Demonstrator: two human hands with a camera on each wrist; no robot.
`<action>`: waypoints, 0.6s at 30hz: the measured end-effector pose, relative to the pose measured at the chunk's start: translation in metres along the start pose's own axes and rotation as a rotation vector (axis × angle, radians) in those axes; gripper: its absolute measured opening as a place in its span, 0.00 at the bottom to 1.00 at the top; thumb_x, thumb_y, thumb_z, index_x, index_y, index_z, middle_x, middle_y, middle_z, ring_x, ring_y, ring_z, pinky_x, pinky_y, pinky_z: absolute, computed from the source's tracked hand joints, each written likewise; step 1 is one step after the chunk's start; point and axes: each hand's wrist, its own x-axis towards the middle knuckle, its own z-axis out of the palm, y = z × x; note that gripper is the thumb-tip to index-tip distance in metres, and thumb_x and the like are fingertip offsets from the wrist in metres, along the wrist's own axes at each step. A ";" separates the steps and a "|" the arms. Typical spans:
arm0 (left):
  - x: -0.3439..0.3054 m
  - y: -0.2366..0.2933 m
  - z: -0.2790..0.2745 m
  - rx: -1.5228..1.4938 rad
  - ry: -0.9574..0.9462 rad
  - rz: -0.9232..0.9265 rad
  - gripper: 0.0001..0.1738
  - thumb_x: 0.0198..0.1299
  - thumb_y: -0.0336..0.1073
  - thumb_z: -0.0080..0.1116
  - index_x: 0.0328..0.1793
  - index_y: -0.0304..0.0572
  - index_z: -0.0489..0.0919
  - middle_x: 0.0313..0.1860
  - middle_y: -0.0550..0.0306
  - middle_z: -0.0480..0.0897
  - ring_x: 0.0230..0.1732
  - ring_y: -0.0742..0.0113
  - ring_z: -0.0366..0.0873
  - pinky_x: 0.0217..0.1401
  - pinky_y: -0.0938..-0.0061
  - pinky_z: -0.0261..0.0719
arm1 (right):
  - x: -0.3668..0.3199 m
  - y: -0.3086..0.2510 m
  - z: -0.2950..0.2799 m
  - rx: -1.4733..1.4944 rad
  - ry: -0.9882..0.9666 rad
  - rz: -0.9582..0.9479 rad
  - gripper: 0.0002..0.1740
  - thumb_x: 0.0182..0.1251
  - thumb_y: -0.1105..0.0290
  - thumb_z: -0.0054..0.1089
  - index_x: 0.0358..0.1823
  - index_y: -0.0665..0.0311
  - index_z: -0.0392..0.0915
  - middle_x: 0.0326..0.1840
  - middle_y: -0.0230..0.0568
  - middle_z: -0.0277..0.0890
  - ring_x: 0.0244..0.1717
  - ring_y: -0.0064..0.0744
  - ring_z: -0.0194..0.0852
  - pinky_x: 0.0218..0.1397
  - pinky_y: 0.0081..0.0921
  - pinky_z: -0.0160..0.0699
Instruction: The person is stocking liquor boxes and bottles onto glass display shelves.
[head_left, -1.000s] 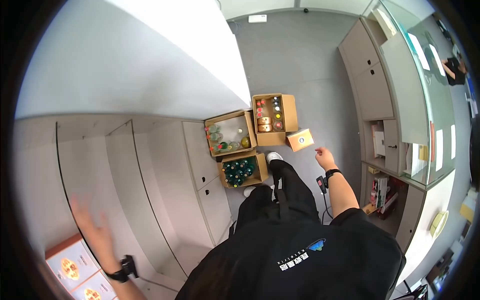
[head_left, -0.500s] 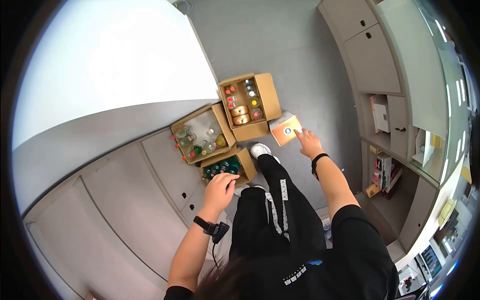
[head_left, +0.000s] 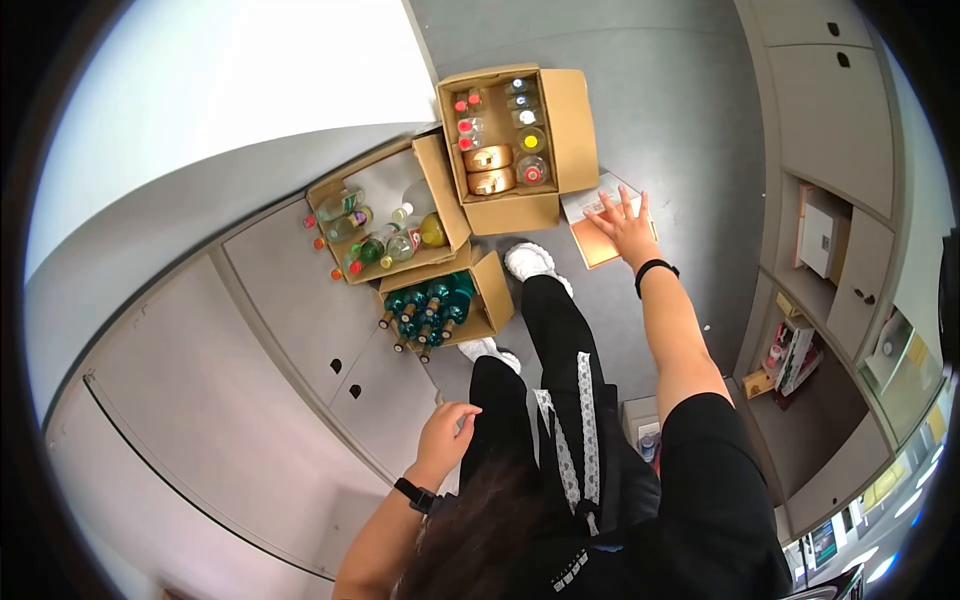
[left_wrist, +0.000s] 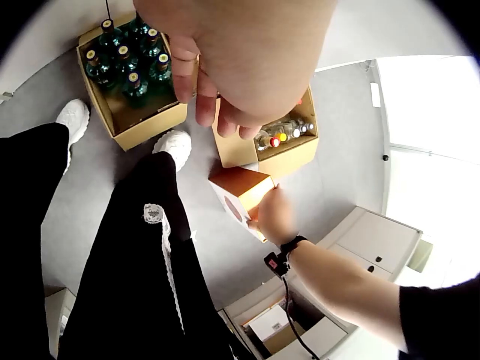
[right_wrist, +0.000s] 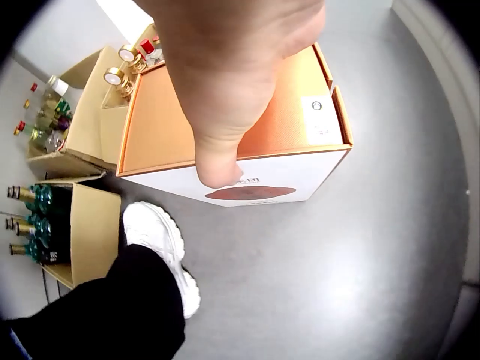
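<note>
An orange and white box [head_left: 597,245] stands on the floor beside the open carton of bottles. My right hand [head_left: 628,228] lies over its top with fingers spread; in the right wrist view the thumb [right_wrist: 217,166] presses the white side of the box [right_wrist: 300,176], and the other fingers' ends are hidden. Over my leg hangs my left hand [head_left: 446,438], fingers loosely bent and holding nothing. The left wrist view shows the left hand's fingers [left_wrist: 206,97] hanging loose above the cartons.
An open carton [head_left: 510,213] holds clear bottles and two gold tins. Beside it are a carton [head_left: 458,210] of mixed bottles and one [head_left: 497,290] of dark green bottles. Cabinets [head_left: 340,310] flank the left, more cabinets [head_left: 830,130] the right. White shoes [head_left: 530,262] stand near the cartons.
My right hand has moved from beside the orange box onto its top, fingers spreading. My left hand has come from the far left shelves to near my leg.
</note>
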 end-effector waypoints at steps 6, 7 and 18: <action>-0.006 -0.020 0.013 -0.178 0.072 -0.038 0.08 0.63 0.26 0.55 0.45 0.41 0.82 0.40 0.52 0.82 0.42 0.56 0.80 0.43 0.71 0.76 | -0.003 0.007 0.001 -0.037 -0.001 -0.098 0.54 0.60 0.57 0.65 0.80 0.32 0.36 0.80 0.41 0.46 0.78 0.57 0.44 0.75 0.72 0.38; -0.006 -0.023 0.016 -0.184 0.075 -0.041 0.08 0.63 0.26 0.55 0.45 0.41 0.82 0.40 0.52 0.82 0.42 0.56 0.80 0.43 0.71 0.76 | -0.002 0.007 0.002 -0.046 0.031 -0.104 0.60 0.53 0.56 0.71 0.81 0.34 0.37 0.74 0.42 0.55 0.72 0.53 0.53 0.74 0.68 0.44; -0.024 -0.016 0.028 -0.313 0.109 -0.053 0.09 0.62 0.22 0.52 0.45 0.39 0.81 0.40 0.51 0.83 0.42 0.57 0.81 0.47 0.72 0.77 | -0.056 -0.020 0.020 0.260 0.063 0.170 0.72 0.29 0.51 0.82 0.79 0.40 0.45 0.65 0.42 0.61 0.62 0.45 0.61 0.65 0.58 0.54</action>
